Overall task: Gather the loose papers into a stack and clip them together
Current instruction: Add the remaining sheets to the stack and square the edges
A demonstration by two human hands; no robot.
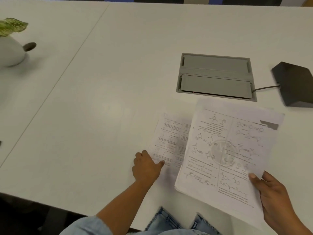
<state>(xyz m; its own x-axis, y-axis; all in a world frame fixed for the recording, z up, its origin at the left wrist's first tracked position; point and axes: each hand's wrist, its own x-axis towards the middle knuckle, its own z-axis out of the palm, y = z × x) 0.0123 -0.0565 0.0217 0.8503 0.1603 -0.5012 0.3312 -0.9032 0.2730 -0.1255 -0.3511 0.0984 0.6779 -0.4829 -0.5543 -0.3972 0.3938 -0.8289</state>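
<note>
A stack of printed papers [225, 153] with chemistry diagrams is held tilted above the white table [101, 99], and my right hand [274, 195] grips its lower right edge, thumb on top. A single printed sheet [169, 141] lies flat on the table to the left, partly covered by the stack. My left hand [147, 167] rests on that sheet's lower left corner, fingers curled and thumb pressing on the paper. No clip is visible.
A grey cable hatch [215, 76] is set into the table behind the papers. A black box [294, 83] with a cable sits at the right edge. A white pot with a plant [10, 48] stands far left. The table's front edge is near my lap.
</note>
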